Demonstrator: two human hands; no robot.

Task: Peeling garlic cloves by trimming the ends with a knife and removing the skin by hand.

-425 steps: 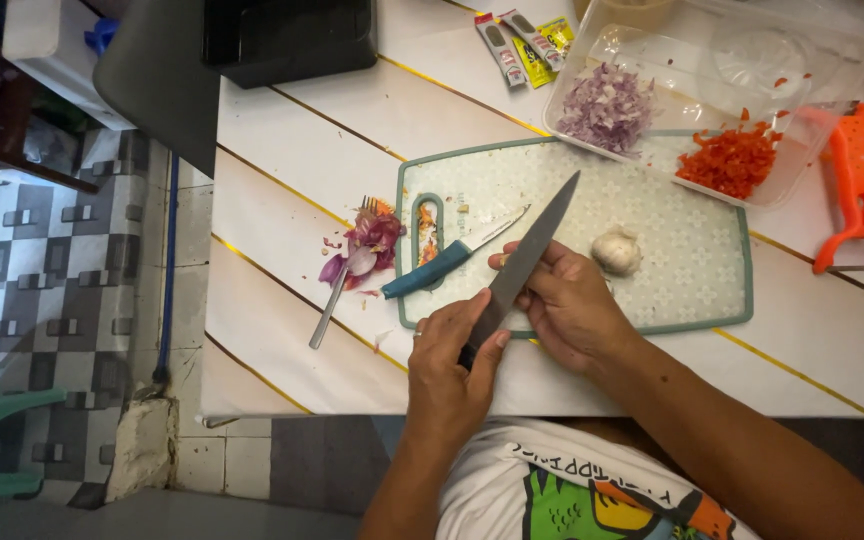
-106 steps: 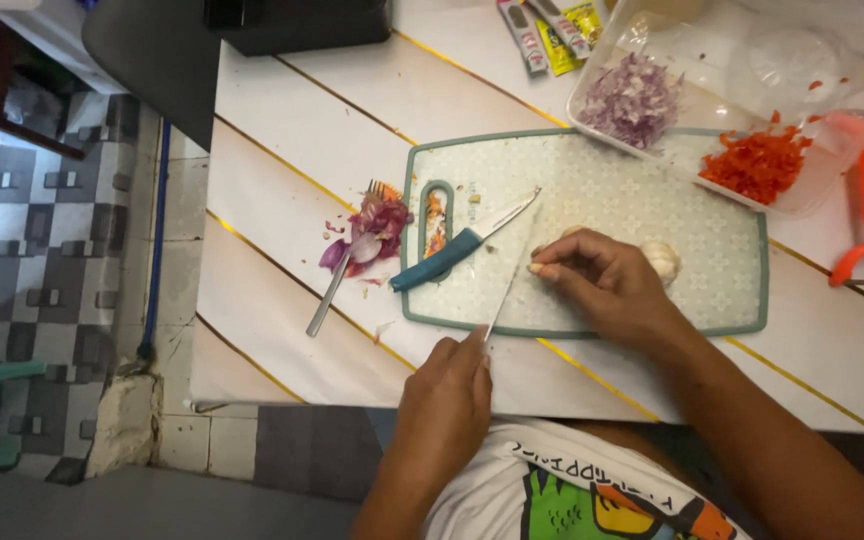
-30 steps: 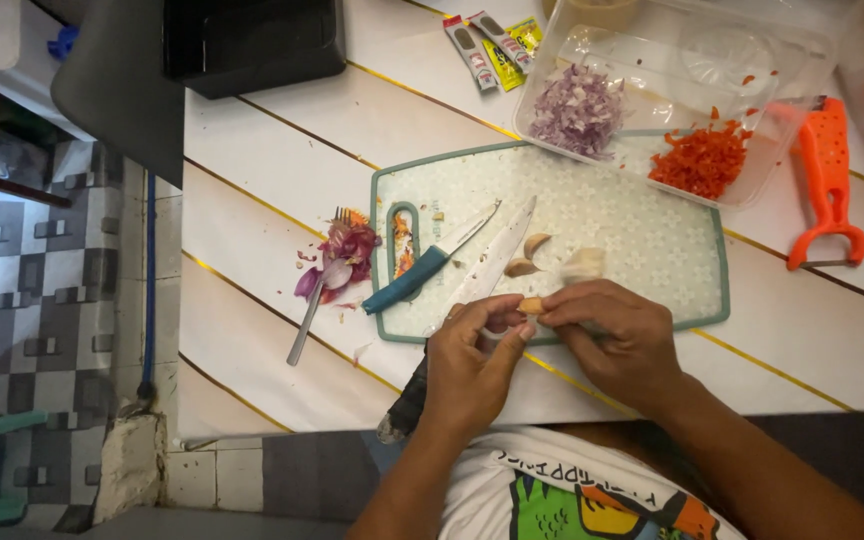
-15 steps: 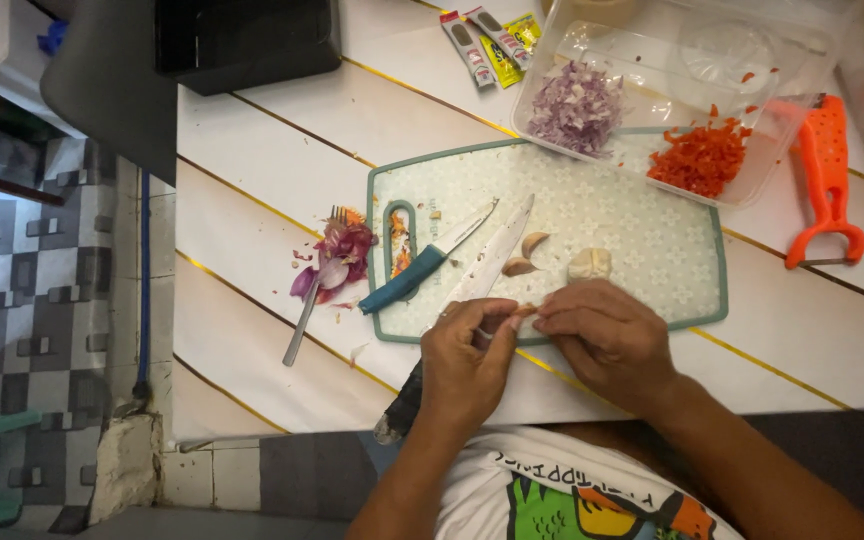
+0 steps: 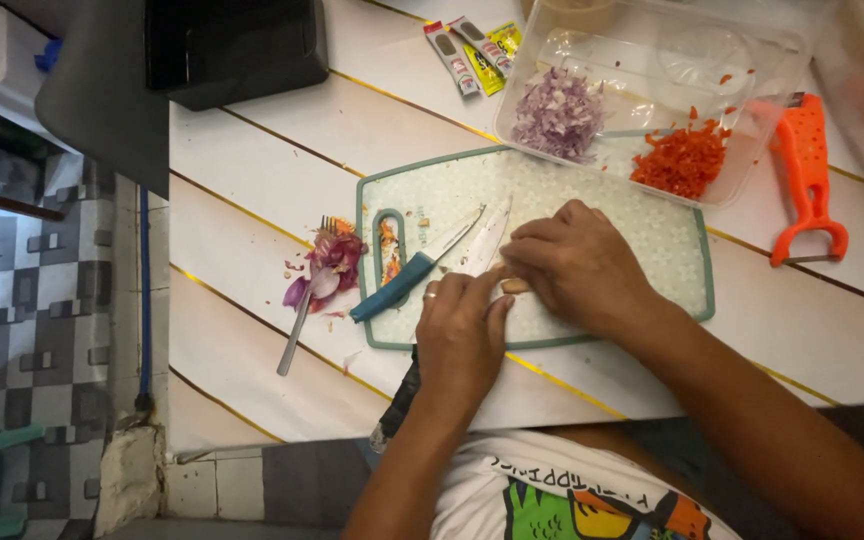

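Both of your hands have closed in together over the near edge of the cutting board (image 5: 642,215), where half a second ago the right one sat slightly apart and two pale garlic pieces lay uncovered behind it. Your left hand (image 5: 462,335) curls its fingers against a small pale garlic piece (image 5: 515,286), and your right hand (image 5: 577,265) pinches that same piece from the other side, fingertips bent down onto it. How firmly either hand grips it you cannot tell, since the knuckles cover most of it. A big knife (image 5: 482,245) lies on the board with its blade running out from under your left hand toward the far edge of the bench (image 5: 252,170); its dark handle pokes past the near bench edge beneath your wrist. Just left of it rests a small blue-handled knife (image 5: 407,280). A fork (image 5: 302,320) lies with purple onion skins (image 5: 330,262) off the board's left edge. Behind the board sits a clear tray (image 5: 652,70) holding chopped onion (image 5: 557,115) and chopped red pepper (image 5: 682,160). An orange peeler (image 5: 805,175) lies toward the right edge.
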